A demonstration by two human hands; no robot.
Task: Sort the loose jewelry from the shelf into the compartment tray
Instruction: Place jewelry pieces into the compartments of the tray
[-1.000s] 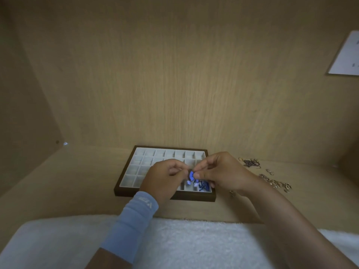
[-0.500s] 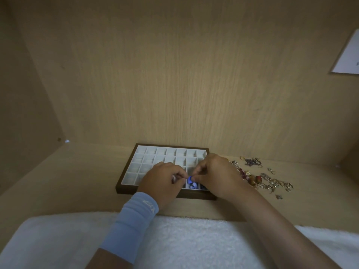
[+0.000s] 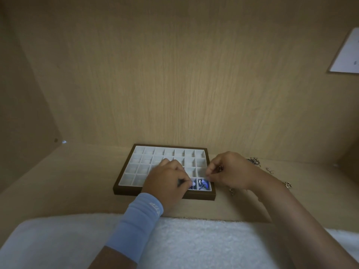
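Note:
A brown-rimmed compartment tray point(image 3: 124, 188) with white cells lies on the wooden shelf. Blue jewelry point(image 3: 203, 184) fills its front right corner cell. My left hand point(image 3: 167, 183), with a light blue sleeve on its wrist, pinches a blue piece point(image 3: 193, 185) over the neighbouring front-row cell. At the tray's right edge my right hand point(image 3: 230, 171) has its fingers curled, and a small dark red piece point(image 3: 220, 168) shows inside them. Loose jewelry point(image 3: 254, 161) lies on the shelf to the right, partly hidden by my right forearm.
A heart pendant point(image 3: 288, 185) and small metal pieces point(image 3: 270, 169) are scattered right of the tray. A white towel point(image 3: 194, 243) covers the front edge. The wooden back wall stands close behind the tray, and a white paper point(image 3: 347, 53) hangs at the upper right.
Both hands held one blue piece together above the tray, then lowered it. Now the hands have parted: the left stays at the front-row cell, the right has shifted to the tray's right edge.

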